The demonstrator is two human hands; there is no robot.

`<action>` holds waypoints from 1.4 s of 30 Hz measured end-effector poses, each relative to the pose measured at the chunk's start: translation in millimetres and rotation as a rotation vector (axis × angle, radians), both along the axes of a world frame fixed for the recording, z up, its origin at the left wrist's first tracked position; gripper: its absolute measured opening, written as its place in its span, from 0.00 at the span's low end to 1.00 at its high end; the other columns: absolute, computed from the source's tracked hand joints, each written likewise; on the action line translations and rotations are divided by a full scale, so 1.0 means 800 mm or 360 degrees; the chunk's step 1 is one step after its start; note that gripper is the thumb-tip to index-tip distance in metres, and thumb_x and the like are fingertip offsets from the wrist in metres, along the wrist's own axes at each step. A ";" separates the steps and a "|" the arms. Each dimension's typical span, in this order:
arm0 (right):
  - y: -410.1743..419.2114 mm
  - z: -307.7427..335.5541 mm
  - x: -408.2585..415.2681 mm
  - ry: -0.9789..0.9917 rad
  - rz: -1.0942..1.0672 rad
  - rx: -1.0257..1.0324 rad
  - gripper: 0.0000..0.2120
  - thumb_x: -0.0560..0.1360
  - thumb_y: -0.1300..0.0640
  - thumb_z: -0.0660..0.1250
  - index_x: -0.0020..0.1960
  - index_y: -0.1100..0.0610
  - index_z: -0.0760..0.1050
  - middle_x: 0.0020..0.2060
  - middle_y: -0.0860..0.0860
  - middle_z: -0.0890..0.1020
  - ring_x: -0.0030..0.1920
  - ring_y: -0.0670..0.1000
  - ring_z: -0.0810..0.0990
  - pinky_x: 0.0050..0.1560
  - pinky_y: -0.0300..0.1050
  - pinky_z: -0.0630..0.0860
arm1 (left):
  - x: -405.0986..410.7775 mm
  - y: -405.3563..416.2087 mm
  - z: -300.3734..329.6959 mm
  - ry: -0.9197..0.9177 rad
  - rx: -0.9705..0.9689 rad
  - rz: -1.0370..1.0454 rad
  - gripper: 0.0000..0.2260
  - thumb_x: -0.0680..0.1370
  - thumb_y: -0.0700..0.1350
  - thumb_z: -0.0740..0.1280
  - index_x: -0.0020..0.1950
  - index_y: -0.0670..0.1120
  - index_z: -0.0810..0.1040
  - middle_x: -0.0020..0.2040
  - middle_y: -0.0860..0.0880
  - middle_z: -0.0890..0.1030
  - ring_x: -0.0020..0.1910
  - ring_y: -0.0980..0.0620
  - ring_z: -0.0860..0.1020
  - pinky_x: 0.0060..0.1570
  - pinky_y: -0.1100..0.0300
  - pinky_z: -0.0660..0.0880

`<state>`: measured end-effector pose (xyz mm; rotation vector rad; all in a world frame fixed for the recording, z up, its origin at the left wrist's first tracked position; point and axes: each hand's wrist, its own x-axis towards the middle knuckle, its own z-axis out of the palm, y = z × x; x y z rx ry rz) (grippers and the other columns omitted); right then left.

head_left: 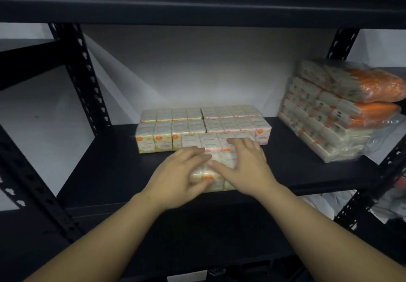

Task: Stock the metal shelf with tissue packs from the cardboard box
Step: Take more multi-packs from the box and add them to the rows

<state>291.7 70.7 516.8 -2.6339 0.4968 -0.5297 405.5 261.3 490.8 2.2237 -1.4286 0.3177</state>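
A pale yellow tissue pack [216, 175] with orange marks lies near the front edge of the black metal shelf [105, 167]. My left hand [178, 171] holds its left end, thumb on the front face and fingers over the top. My right hand [246, 164] lies on its right side, fingers spread across the top and reaching onto a pink pack [208, 142] just behind. Further back sit two rows of packs, yellow on the left [158, 136] and pink on the right [239, 125]. The cardboard box is out of view.
A leaning pile of larger plastic-wrapped tissue bundles [329, 114] with orange ends fills the shelf's right end. Perforated black uprights stand at back left [87, 84] and front right [360, 204]. Another shelf board [197, 2] hangs close overhead. Bare board lies left of the packs.
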 end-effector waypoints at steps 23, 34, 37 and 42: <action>-0.028 0.009 0.089 -0.0006 0.0185 0.0200 0.23 0.76 0.37 0.71 0.66 0.48 0.81 0.64 0.50 0.79 0.65 0.53 0.76 0.66 0.52 0.73 | 0.006 0.026 0.001 -0.0134 0.0256 0.0272 0.36 0.74 0.75 0.53 0.78 0.59 0.71 0.78 0.55 0.71 0.77 0.52 0.68 0.77 0.50 0.64; -0.108 -0.021 0.039 -0.0125 0.0127 -0.0020 0.25 0.73 0.34 0.70 0.62 0.48 0.82 0.63 0.46 0.81 0.65 0.50 0.75 0.68 0.53 0.72 | 0.041 0.085 -0.007 -0.0191 0.0173 0.0399 0.31 0.76 0.74 0.58 0.73 0.60 0.76 0.73 0.58 0.76 0.71 0.54 0.74 0.70 0.52 0.70; -0.125 -0.022 0.030 -0.0101 0.0158 -0.0059 0.31 0.68 0.30 0.73 0.63 0.47 0.80 0.63 0.45 0.80 0.66 0.50 0.74 0.69 0.55 0.71 | 0.043 0.078 -0.003 -0.0157 0.0177 0.0402 0.31 0.76 0.74 0.58 0.73 0.60 0.77 0.72 0.57 0.77 0.70 0.54 0.75 0.69 0.51 0.71; -0.125 -0.026 0.045 0.0006 0.0194 -0.0256 0.37 0.68 0.33 0.77 0.73 0.45 0.74 0.67 0.45 0.74 0.69 0.52 0.70 0.70 0.51 0.60 | 0.045 0.073 -0.003 -0.0146 0.0175 0.0435 0.31 0.75 0.74 0.59 0.72 0.60 0.77 0.71 0.57 0.78 0.70 0.53 0.75 0.69 0.50 0.71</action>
